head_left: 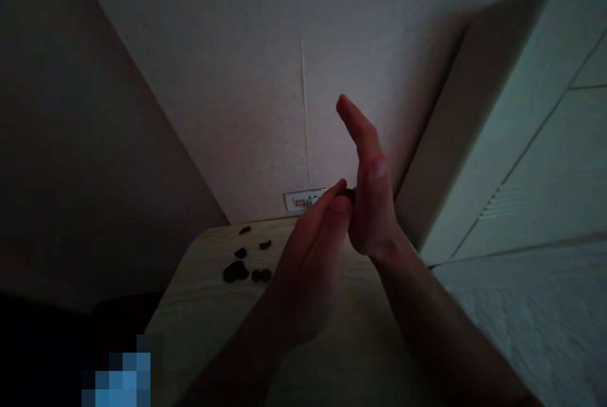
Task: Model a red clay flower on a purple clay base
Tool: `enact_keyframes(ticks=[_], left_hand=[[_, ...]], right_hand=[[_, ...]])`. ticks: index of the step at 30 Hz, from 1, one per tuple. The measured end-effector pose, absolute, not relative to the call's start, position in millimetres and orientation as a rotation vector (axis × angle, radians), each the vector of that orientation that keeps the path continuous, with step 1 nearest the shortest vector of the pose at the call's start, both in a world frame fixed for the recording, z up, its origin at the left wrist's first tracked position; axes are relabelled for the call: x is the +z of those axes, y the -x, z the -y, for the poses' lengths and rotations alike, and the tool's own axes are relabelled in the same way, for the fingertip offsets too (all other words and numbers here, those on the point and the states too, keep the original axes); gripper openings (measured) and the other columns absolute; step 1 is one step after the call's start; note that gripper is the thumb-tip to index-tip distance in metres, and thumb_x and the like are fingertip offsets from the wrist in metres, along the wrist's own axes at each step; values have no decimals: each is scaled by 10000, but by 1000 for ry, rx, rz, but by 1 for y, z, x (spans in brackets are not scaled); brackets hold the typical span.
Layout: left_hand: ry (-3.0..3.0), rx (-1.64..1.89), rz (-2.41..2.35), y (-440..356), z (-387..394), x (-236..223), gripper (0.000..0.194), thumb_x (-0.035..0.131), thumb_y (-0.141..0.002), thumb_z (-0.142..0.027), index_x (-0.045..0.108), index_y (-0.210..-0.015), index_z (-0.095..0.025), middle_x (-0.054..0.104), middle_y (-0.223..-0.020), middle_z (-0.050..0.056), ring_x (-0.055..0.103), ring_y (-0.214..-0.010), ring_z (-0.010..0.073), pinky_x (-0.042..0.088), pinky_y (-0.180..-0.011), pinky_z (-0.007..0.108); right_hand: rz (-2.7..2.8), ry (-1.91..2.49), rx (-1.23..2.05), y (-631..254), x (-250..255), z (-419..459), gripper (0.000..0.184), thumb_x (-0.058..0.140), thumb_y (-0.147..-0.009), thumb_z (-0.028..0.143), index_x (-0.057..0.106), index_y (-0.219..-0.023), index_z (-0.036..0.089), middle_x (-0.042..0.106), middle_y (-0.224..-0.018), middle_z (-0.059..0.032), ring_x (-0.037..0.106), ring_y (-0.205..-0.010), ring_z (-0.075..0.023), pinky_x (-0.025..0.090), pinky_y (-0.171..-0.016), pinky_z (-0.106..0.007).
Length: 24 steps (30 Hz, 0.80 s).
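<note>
Forearms [436,306] closest, over pale wood-grain table [196,299]. Dark lump [350,194] sits between left hand [310,268] and right hand [372,205]; right is unfolded, finger stretched up; can't tell if left grips or just presses. More dark pieces [236,271], rounded or curved, on tabletop left of hands. White wall outlet [293,200], reddish switch [300,203], markings too small to read. Pale cabinet [545,160] at right.

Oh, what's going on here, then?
A person has the left hand and right hand together above a pale wooden tabletop, with a small dark piece showing between them. It is mostly hidden, so I can't tell what it is. More dark lumps lie on the tabletop, left of the hands.
</note>
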<state>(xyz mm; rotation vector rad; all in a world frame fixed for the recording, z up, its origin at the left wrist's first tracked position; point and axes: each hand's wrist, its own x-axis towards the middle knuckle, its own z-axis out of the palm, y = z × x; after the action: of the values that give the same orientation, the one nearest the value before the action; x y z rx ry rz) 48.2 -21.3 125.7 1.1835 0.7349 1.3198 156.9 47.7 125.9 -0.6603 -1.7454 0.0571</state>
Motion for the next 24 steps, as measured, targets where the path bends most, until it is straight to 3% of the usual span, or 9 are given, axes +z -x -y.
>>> enact_keyframes(ticks=[2, 5, 9, 12, 17, 20, 24], left_hand=[[-1327, 1289, -775, -42, 16, 128, 395, 629, -949, -360, 695, -1307, -209, 722, -1303, 99, 557, -1369, 341, 467, -1150, 503], [-1510, 1273, -804, -33, 8, 131, 402, 646, -939, -329, 680, -1313, -183, 713, -1318, 111, 630, -1285, 313, 520, -1093, 460], [-1532, 1394, -861, -23, 1, 133, 352, 742, -875, -301, 706, -1207, -192, 764, -1198, 92, 726, -1114, 250, 581, -999, 382], [-1529, 1510, -923, -17, -4, 134, 320, 801, -821, -274, 727, -1124, -199, 791, -1079, 67, 758, -998, 220, 609, -929, 350], [-1619, 1727, -1060, -8, -11, 131, 258, 829, -793, -261, 765, -1039, -216, 798, -988, 39, 764, -918, 201, 623, -843, 316], [-1752, 1827, -1145, -4, -13, 125, 221, 794, -835, -263, 776, -1055, -249, 794, -1001, 25, 757, -924, 197, 615, -859, 321], [-1904, 1847, -1169, -3, -15, 118, 266, 751, -872, -236, 768, -1135, -274, 783, -1081, 31, 746, -985, 207, 596, -941, 345]], right_hand=[[1643, 624, 124, -158, 122, -57, 725, 110, -1034, 651, 307, -1576, 212, 336, -1664, -67, 283, -1562, -252, 240, -1286, -468], [1574, 636, 301, -155, 118, -63, 683, 131, -1034, 664, 346, -1565, 292, 369, -1649, -57, 356, -1523, -274, 309, -1242, -514], [1495, 567, 631, -154, 122, -59, 630, 237, -1031, 673, 552, -1428, 299, 569, -1495, -72, 588, -1324, -268, 467, -1123, -478], [1472, 468, 846, -156, 130, -53, 482, 433, -1023, 598, 692, -1251, 260, 711, -1287, -74, 705, -1115, -238, 559, -999, -424], [1540, 503, 823, -160, 136, -49, 241, 703, -924, 421, 783, -1049, 232, 774, -993, -42, 728, -908, -179, 598, -828, -317], [1586, 503, 811, -159, 134, -49, 260, 782, -861, 374, 781, -1078, 230, 761, -1027, -50, 728, -872, -169, 612, -756, -294], [1630, 480, 804, -157, 129, -49, 351, 835, -811, 334, 770, -1143, 243, 738, -1081, -61, 730, -879, -174, 635, -774, -316]])
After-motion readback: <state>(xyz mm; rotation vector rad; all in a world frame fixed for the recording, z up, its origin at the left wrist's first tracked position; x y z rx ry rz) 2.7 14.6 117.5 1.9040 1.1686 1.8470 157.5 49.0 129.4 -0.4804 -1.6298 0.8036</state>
